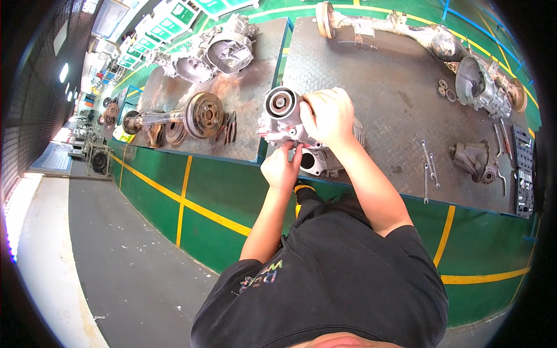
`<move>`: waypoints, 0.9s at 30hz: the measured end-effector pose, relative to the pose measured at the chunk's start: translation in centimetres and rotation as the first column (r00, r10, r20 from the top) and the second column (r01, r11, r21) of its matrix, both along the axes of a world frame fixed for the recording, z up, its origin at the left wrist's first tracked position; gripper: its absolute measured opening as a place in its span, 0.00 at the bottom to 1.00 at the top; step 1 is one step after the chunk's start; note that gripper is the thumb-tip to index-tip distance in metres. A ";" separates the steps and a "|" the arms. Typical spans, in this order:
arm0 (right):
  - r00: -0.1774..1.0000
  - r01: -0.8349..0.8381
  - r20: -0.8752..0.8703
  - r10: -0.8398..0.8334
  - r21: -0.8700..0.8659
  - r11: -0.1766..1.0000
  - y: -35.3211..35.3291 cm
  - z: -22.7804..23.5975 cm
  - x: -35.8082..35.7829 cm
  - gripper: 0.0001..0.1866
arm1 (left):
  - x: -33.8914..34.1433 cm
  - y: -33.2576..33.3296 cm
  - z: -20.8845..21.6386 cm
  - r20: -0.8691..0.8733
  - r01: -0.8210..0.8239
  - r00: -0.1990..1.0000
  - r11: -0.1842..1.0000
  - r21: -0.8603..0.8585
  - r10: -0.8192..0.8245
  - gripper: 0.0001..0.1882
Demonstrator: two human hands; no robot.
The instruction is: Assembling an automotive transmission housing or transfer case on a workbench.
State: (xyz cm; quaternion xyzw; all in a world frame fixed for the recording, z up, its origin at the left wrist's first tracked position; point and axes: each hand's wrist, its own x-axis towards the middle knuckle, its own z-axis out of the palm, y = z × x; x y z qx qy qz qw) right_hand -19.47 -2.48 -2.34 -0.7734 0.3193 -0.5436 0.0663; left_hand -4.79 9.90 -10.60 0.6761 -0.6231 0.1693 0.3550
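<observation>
A silver metal gearbox [282, 136] stands at the near edge of the bench, in front of my body. Its round end, with a dark ring and a bore [281, 102], faces up toward me. My right hand [332, 115] is wrapped over the right side of this upper end, thumb toward the ring. Lower down, my left hand [281, 168] has thumb and fingertips pinched together against the housing's near side. What sits between those fingertips is too small and hidden to make out. Just right of them, a flange with a dark oval opening [311, 162] shows.
Several wrenches [430, 168] lie on the right bench [377, 93], near a dark differential [473, 159] and a socket set [524, 168]. A long axle [400, 26] crosses its far side. The left bench carries a brake-drum axle [204, 114] and open housings [230, 53].
</observation>
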 end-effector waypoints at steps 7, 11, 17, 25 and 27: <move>1.000 -0.003 0.003 0.003 -0.009 1.000 -0.1 0.1 -0.1 0.06 | -0.3 0.0 -0.9 -0.142 0.015 0.990 1.000 0.008 -0.014 0.11; 1.000 -0.001 -0.020 0.001 0.021 1.000 0.1 0.1 -0.1 0.06 | 0.4 0.3 -1.6 -0.262 0.101 0.959 0.994 -0.039 -0.108 0.11; 1.000 -0.005 -0.002 0.005 0.008 1.000 0.0 0.1 -0.3 0.07 | -0.2 0.4 -0.3 -0.065 0.064 0.996 0.995 0.079 -0.059 0.13; 1.000 -0.004 -0.015 0.004 0.018 1.000 0.0 0.0 -0.1 0.07 | 3.2 -0.3 -0.6 -0.421 0.395 0.841 0.917 0.052 -0.339 0.11; 1.000 -0.007 0.000 0.007 0.009 1.000 -0.1 0.0 -0.1 0.07 | 3.1 0.1 -0.6 -0.363 0.364 0.884 0.921 0.140 -0.294 0.13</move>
